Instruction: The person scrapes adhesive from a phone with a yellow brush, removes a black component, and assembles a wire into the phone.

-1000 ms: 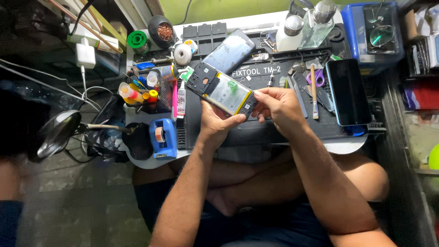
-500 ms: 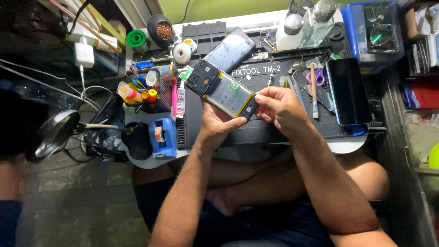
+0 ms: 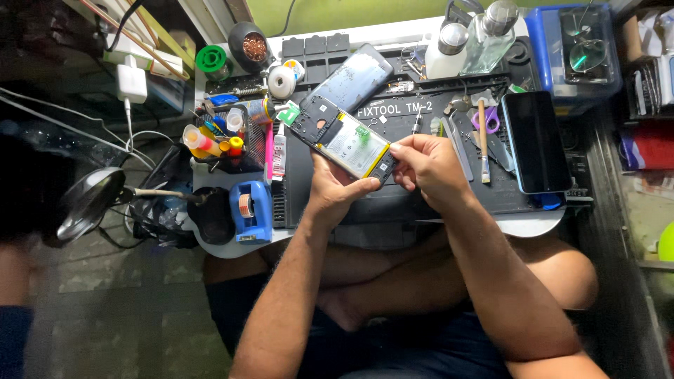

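Opened black smartphone with exposed pale battery held tilted above dark rubber repair mat on worktop. Left hand cradles it from below, fingers curled round lower edge. Right hand pinches phone's lower right corner, fingertips together. Just behind phone: detached grey back cover. Right of hands: flat black glass-faced phone, wooden-handled brush, purple-handled scissors. Left: blue tape dispenser, red-capped bottles. Rear: two clear liquid bottles.
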